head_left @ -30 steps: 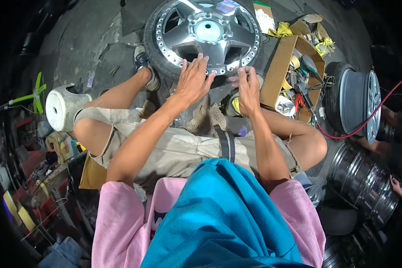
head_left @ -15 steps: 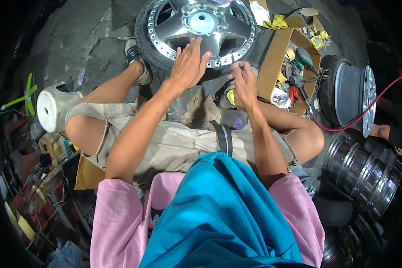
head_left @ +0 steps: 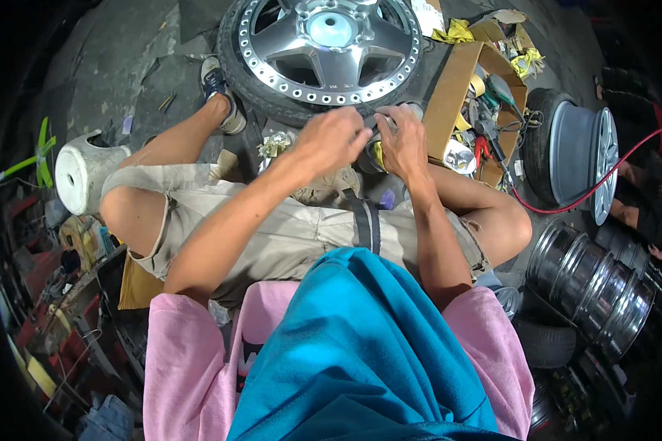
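Observation:
A silver alloy wheel (head_left: pixel 324 44) with a ring of bolts lies flat on the ground in front of my knees. My left hand (head_left: pixel 335 140) and my right hand (head_left: pixel 401 140) meet just below the wheel's near edge, fingers curled together around a small dark object that I cannot make out. A yellow thing (head_left: pixel 379 154) shows under my right hand. I sit with legs in beige shorts spread apart, one shoe (head_left: pixel 221 95) beside the wheel.
An open cardboard box (head_left: pixel 456 95) of tools stands to the right of the wheel. Farther right are an upright wheel with tyre (head_left: pixel 577 154), a red hose (head_left: pixel 588 195) and stacked chrome rims (head_left: pixel 603 283). A white bucket (head_left: pixel 81 173) lies at left.
Both hands have pulled back from the wheel's rim toward my lap and come together on a small object. The view has shifted so that the wheel sits higher.

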{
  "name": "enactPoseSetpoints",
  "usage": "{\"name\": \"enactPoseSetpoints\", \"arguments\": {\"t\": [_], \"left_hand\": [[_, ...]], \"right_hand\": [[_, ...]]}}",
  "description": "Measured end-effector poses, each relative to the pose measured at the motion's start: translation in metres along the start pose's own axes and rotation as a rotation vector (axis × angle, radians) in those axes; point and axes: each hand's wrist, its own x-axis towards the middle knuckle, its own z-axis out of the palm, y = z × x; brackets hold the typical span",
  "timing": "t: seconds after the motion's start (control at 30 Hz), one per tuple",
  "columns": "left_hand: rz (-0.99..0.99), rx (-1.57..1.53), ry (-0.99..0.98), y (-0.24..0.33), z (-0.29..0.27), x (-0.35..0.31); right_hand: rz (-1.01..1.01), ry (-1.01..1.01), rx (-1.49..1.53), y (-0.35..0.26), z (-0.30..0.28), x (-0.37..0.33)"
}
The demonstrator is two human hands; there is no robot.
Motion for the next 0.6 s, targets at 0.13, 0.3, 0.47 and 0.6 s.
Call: {"name": "enactPoseSetpoints", "arguments": {"t": [0.13, 0.3, 0.47, 0.6], "left_hand": [[0.155, 0.002, 0.015, -0.009, 0.032, -0.010], [0.097, -0.009, -0.076, -0.001, 0.022, -0.007], [0.083, -0.002, -0.089, -0.003, 0.022, -0.007], [0.094, -0.006, -0.075, -0.006, 0.025, -0.008]], "right_hand": [[0.008, 0.005, -0.028, -0.006, 0.001, 0.002], [0.010, 0.002, -0.035, -0.002, 0.004, 0.002], [0.022, 0.010, 0.006, 0.001, 0.016, -0.003], [0.089, 0.005, 0.098, -0.001, 0.023, -0.005]]}}
